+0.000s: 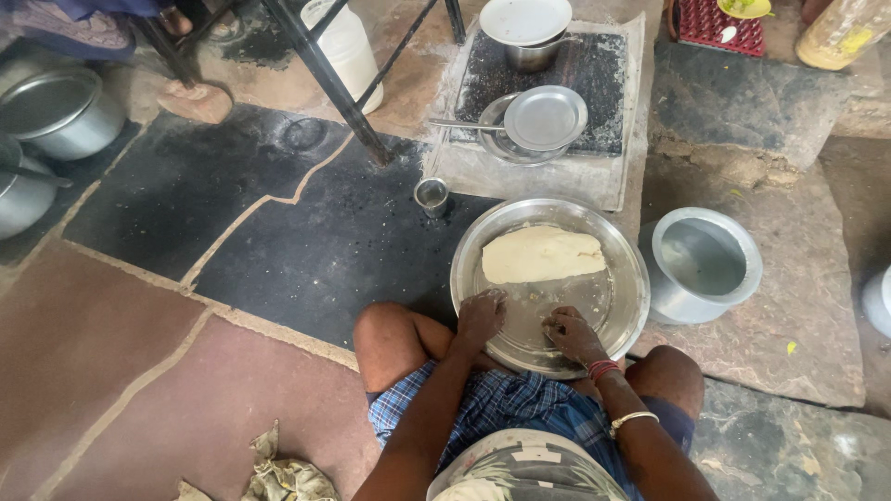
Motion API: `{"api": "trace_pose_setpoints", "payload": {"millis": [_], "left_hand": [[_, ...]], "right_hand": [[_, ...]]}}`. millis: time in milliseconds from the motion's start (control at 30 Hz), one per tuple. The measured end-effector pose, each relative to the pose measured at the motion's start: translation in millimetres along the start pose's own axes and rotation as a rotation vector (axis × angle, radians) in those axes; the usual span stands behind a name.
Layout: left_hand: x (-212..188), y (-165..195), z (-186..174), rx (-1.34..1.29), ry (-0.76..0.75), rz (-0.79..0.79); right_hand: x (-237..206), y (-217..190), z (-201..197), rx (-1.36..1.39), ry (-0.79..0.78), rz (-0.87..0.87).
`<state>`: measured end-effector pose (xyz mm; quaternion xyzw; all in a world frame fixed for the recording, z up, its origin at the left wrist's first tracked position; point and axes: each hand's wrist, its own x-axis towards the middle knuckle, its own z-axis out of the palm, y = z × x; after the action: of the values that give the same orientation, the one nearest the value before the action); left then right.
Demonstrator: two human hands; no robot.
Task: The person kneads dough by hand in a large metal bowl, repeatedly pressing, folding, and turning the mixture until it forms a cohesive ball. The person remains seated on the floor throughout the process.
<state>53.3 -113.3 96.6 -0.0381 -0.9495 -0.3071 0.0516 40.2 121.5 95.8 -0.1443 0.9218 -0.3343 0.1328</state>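
A wide steel plate (pixel 624 278) rests on the floor between my knees. A flat slab of pale dough (pixel 541 253) lies in its far half. My left hand (pixel 481 315) presses knuckles-down on the plate's near left part, fingers curled, just short of the dough. My right hand (pixel 571 332) rests fingers-down on the bare near middle of the plate, with red thread at the wrist and a metal bangle further up the arm. Neither hand holds anything that I can see.
A small steel cup (pixel 432 196) stands left of the plate, an empty steel pot (pixel 703 264) to its right. Beyond lie a dark mat (pixel 603 102) with a lidded pan (pixel 535 123), a bowl with a white plate, a black stand's legs, a white jug, and pots at far left.
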Motion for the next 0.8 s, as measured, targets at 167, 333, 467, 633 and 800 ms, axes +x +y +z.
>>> {"api": "trace_pose_setpoints", "payload": {"millis": [167, 333, 467, 633, 800], "left_hand": [[0.2, -0.2, 1.4, 0.036, 0.017, 0.025], [-0.1, 2.4, -4.1, 0.010, 0.004, 0.013], [0.0, 4.8, -6.0, 0.016, 0.021, 0.018], [2.2, -0.7, -1.6, -0.075, 0.007, -0.041], [11.2, -12.9, -8.3, -0.007, 0.256, 0.309]], "right_hand": [[-1.5, 0.1, 0.0, -0.033, 0.038, -0.069], [-1.4, 0.9, 0.7, 0.048, 0.027, -0.002], [-0.8, 1.2, 0.6, 0.021, 0.021, 0.020], [-0.7, 4.7, 1.1, 0.036, 0.011, 0.003], [1.7, 10.0, 4.1, 0.017, 0.028, -0.014]]}}
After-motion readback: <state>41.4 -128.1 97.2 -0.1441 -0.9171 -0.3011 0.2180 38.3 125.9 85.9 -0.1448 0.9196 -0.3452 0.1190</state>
